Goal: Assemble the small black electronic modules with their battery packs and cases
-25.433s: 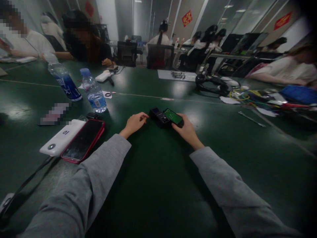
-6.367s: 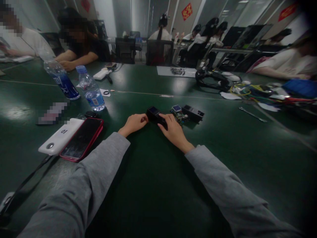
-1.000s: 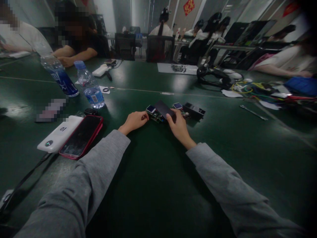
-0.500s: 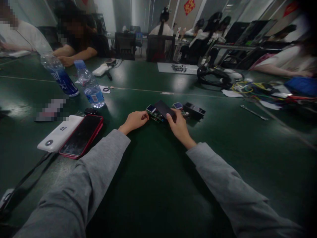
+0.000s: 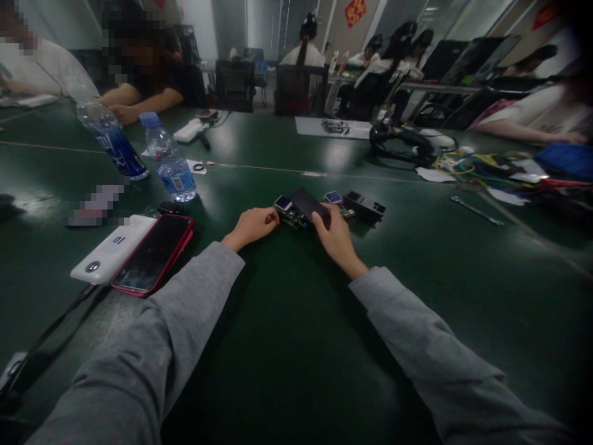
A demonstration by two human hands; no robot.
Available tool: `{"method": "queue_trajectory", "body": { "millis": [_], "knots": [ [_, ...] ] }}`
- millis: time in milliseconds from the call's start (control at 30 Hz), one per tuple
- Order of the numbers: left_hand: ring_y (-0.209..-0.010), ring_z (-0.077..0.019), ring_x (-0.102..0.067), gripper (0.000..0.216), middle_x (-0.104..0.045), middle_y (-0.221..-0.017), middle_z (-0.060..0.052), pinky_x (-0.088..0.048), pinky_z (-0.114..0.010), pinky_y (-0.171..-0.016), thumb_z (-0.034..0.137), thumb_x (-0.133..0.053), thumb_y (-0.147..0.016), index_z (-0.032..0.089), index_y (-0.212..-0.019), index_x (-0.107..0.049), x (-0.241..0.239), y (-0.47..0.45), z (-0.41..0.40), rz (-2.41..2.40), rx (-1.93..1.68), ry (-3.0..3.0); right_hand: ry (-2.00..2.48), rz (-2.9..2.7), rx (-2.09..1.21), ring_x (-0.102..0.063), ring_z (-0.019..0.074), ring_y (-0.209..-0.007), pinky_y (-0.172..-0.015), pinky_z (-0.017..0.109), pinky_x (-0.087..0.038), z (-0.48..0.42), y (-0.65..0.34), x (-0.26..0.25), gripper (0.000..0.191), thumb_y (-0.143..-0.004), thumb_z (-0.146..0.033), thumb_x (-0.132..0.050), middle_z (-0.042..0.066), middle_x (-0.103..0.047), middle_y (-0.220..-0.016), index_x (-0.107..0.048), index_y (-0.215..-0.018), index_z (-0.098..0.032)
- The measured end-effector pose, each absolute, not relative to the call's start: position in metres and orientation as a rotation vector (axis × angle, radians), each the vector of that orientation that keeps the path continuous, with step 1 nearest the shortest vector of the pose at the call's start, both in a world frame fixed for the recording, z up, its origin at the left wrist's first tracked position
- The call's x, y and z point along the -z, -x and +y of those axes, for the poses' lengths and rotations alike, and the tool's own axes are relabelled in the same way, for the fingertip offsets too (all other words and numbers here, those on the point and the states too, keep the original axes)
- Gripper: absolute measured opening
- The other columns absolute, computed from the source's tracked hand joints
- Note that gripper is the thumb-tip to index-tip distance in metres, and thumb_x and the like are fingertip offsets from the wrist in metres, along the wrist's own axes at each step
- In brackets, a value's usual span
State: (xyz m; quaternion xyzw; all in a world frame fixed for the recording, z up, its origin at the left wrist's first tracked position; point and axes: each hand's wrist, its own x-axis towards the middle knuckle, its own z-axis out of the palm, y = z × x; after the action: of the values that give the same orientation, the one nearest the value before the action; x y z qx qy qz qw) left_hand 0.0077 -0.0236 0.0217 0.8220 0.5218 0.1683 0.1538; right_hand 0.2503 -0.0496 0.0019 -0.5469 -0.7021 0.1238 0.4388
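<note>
Fingers curled, my left hand [image 5: 252,224] pinches at the left edge of a green circuit board [image 5: 291,219] that carries a small screen [image 5: 283,203]. My right hand [image 5: 334,235] grips a flat black cover [image 5: 308,204], thumb on the near side and fingers at its right end. The cover is tilted over the board's right part and hides it. Just beyond my right hand are a second small screen on a board [image 5: 332,197] and a black case [image 5: 364,206] with cut-outs, both on the table.
On the left of the green table [image 5: 278,346] lie a red-edged phone [image 5: 154,253], a white power bank [image 5: 111,250] and two water bottles [image 5: 171,164] [image 5: 113,142]. To the right are a wrench [image 5: 477,211] and tangled cables [image 5: 500,173]. Several people sit around.
</note>
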Motion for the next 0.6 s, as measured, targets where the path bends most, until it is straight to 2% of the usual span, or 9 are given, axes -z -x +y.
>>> {"method": "queue_trajectory", "body": {
  "millis": [600],
  "knots": [
    [-0.077, -0.0154, -0.063, 0.019, -0.070, -0.086, -0.001, -0.045, -0.028, -0.068, 0.030, -0.054, -0.089, 0.024, -0.100, -0.068, -0.0204, -0.0079, -0.0217, 1.499, -0.484, -2.353, 1.337, -1.739, -0.291, -0.061, 0.0318, -0.110, -0.095, 0.052, -0.049, -0.0485, -0.2500, 0.0005, 0.040, -0.096, -0.053, -0.049, 0.014, -0.064, -0.119, -0.053, -0.122, -0.022]
  ]
}}
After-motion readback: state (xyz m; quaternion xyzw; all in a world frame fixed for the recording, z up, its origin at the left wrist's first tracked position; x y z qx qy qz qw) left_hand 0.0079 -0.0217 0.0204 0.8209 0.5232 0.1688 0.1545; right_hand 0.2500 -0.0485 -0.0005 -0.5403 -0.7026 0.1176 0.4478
